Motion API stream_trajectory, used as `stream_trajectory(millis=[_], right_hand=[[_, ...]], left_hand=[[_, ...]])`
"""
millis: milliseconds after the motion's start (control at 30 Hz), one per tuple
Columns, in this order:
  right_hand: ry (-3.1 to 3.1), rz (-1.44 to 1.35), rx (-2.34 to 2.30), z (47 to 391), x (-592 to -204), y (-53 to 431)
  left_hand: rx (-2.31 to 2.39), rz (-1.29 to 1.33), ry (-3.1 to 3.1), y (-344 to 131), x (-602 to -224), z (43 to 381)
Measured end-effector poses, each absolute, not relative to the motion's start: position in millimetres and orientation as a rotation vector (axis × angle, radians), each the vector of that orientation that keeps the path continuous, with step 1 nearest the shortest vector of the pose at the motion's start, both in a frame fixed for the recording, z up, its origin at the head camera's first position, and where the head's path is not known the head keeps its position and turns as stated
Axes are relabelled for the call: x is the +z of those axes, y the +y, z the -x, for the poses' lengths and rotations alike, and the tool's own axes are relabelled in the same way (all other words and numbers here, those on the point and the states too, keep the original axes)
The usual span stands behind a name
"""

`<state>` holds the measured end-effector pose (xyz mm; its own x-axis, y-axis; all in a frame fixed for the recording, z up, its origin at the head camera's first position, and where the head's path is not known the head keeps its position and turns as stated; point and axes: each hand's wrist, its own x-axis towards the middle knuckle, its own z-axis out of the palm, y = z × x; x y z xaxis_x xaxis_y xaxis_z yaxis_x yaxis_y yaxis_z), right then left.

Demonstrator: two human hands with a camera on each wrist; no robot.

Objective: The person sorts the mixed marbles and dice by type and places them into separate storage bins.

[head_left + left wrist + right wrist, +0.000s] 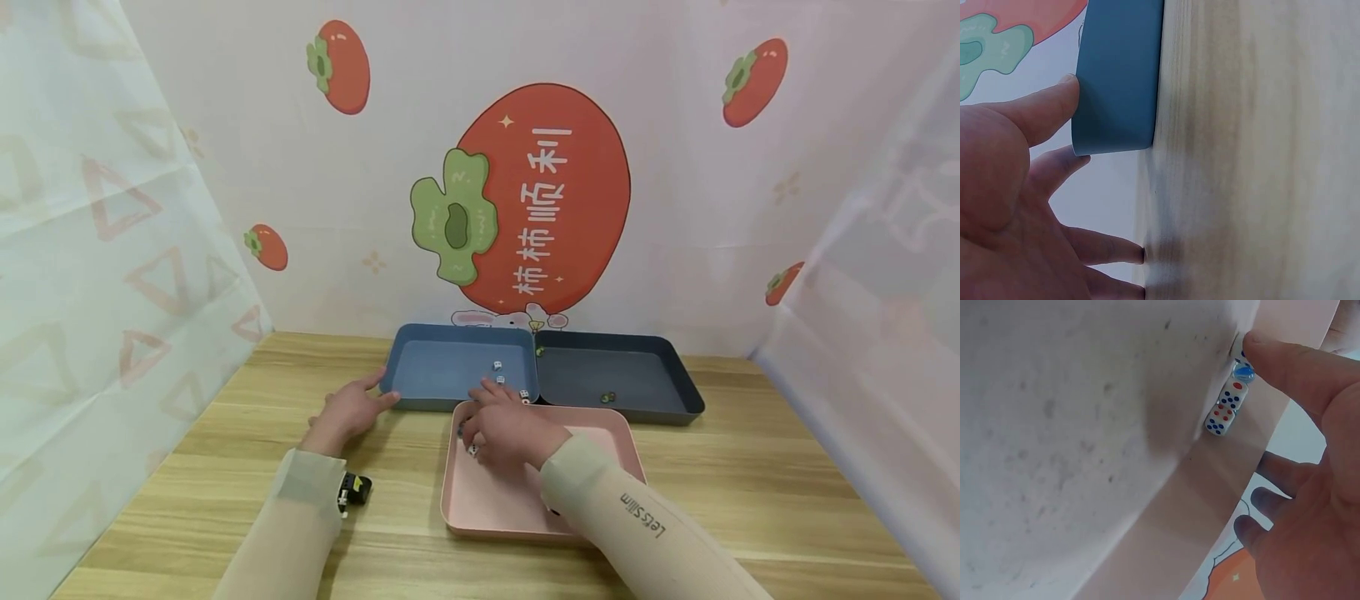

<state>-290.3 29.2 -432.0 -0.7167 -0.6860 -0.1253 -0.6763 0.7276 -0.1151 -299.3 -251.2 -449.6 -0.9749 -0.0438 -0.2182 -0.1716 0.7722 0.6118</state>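
Note:
My left hand (pixel 351 410) is at the front-left corner of the blue tray (pixel 435 402), thumb and index finger touching its rim. In the left wrist view, its other fingers (pixel 1107 247) are spread and reach down to the tabletop. My right hand (pixel 513 429) is over the back-left part of the pink tray (pixel 517 530). The right wrist view has the thumb (pixel 1285 365) against a white die (pixel 1241 347), partly covered by the thumb tip. Beside it, a blue glass bead (pixel 1244 372) and more dice (pixel 1221 420) lie in a row along the tray wall.
White dice (pixel 497 365) lie in the right part of the blue tray. The dark grey tray (pixel 615 362) adjoins it on the right and holds small green marbles (pixel 607 397). A black strap device (pixel 356 489) is at the left wrist. Behind stands a printed curtain (pixel 675 208).

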Motion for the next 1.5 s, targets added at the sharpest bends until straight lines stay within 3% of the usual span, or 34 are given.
stream_trajectory(millis=[633, 933, 1500], right_hand=[[2.852, 1.041, -0.535, 307, -423, 45], [3.233, 0.428, -0.715, 329, -413, 59], [3.222, 0.283, -0.651, 350, -421, 74]], left_hand=[[1.001, 0.177, 2.763, -253, -450, 299], [1.013, 0.177, 2.756, -253, -450, 298], [1.012, 0.179, 2.767, -252, -452, 300]])
